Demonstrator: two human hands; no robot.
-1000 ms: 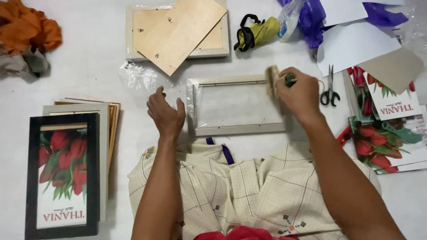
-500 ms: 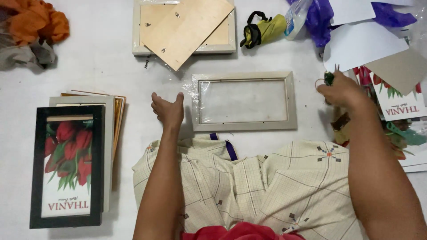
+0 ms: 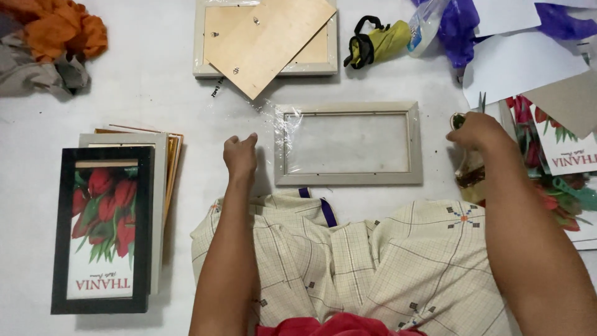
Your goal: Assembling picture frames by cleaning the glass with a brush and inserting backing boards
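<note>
Only one view is given. It is taken from a camera worn on the person's head and is pointed almost straight down. The white floor [image 3: 149, 81] is seen from close by, with the person's lap at the bottom edge.

The right hand [image 3: 477, 132] covers whatever it grips; only a small green and brown bit shows, too little to identify. Both forearms run off the bottom edge. A second frame [image 3: 203, 43] under a plywood board [image 3: 267, 43] is cut off at the top. Flower prints [image 3: 563, 152] and purple plastic [image 3: 460, 28] run past the right and top edges.
</note>
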